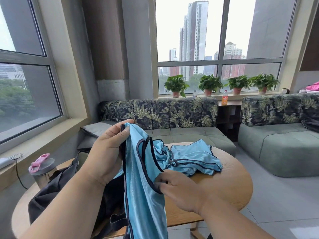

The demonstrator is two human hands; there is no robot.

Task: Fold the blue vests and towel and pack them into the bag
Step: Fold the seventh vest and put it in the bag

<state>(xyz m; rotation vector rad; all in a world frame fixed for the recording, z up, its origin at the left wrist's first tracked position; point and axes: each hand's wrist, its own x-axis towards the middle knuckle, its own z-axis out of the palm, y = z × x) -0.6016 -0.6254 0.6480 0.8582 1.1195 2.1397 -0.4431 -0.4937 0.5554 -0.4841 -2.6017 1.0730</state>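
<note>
Left hand [107, 149] pinches vest [143, 195] strap, right hand [179, 192] grips armhole trim; likely light, limp, slippery — hold seams.

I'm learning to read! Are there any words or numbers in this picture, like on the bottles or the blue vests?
No words or numbers can be read here.
Orange bottle on the ledge: its label is too small and blurred.
Clear bottle on the windowsill: label too small to read.
Blue vest in the hands: no print shows.
</note>
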